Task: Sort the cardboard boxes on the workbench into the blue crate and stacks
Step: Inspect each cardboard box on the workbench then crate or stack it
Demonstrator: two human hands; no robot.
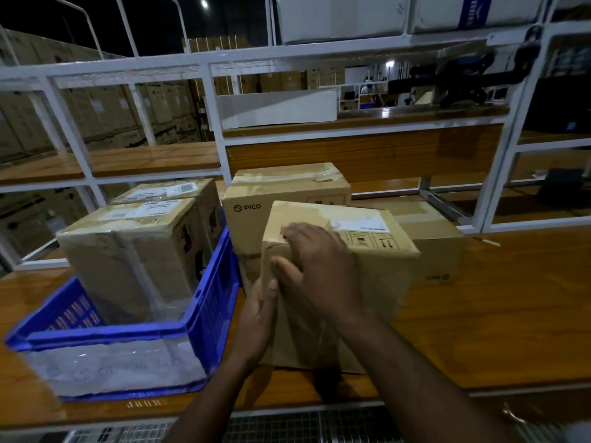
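The wooden workbench (479, 314) is filling the lower half of the view, running from 9 o'clock to 3 o'clock. At 8 o'clock the blue crate (211, 302) is sitting on it, already carrying a taped cardboard box (134, 251) with a second labelled box (179, 193) just behind that one. At 12 o'clock of centre a box printed PICO (281, 199) is standing, and at 3 o'clock a low box (438, 244) is lying beside it. You are handling the front box (377, 282) at centre, just right of the crate and in front of the PICO box; its base is meeting the bench. Your right hand (323, 266) is lying across its top left corner, fingers spread and bending over the edge, grasping it. Your left hand (256, 321) is pressing against its left face at 6 o'clock, thumb on the front edge, fingers wrapping the side, also grasping it.
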